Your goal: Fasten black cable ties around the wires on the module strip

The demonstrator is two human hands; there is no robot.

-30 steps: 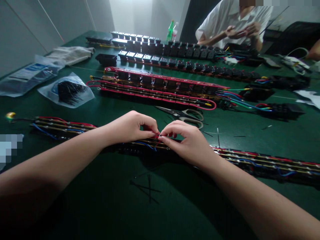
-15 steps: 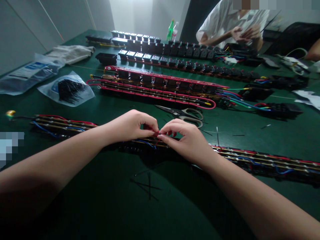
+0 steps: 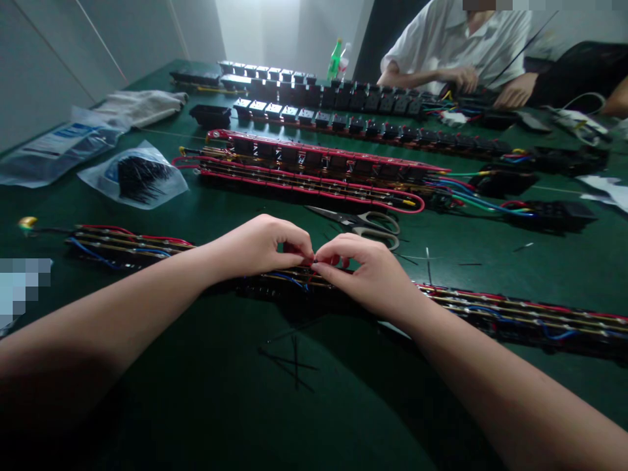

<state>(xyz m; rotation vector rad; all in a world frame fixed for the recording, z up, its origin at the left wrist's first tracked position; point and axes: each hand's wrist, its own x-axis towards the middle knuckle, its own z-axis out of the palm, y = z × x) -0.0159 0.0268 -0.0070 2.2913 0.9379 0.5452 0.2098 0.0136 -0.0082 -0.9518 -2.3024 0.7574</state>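
Note:
A long wired strip [image 3: 520,315] with brass rails and red and blue wires lies across the table under both hands. Over its middle, my left hand [image 3: 277,245] and my right hand [image 3: 366,265] meet fingertip to fingertip, each closed in a pinch. Between them is a small dark piece that looks like a black cable tie [image 3: 314,261]; fingers hide most of it. Scissors [image 3: 375,226] lie just beyond my right hand. More black cable ties [image 3: 294,363] are scattered on the near side of the strip.
A clear bag of black cable ties [image 3: 140,176] lies at the left, near another plastic bag [image 3: 59,147] and a grey cloth [image 3: 142,108]. A red-wired strip [image 3: 314,157] and rows of black sockets [image 3: 358,124] stretch behind. Across the table sits a person in a white shirt [image 3: 454,46].
My hands keep the same pinch over the strip; the view has shifted slightly. The person across has lowered their hands, which were together, to the table and its wiring.

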